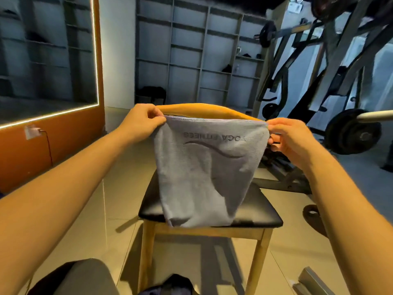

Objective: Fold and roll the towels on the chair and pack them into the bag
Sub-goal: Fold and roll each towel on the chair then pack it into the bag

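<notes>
Both hands pinching grey towel corners, mirrored logo, hanging over chair

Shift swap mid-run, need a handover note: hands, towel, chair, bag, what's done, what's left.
Left hand: pinches the top left corner of the grey towel.
Right hand: pinches the top right corner.
Towel: hangs spread between the hands over the chair, its lower end resting on the black seat near the front edge.
Bag: not clearly seen. A dark item at the bottom edge may be it.
Done: one towel picked up and held open. No rolled towel in view.
Left: fold, roll and pack this towel. No other towel shows on the chair.
</notes>
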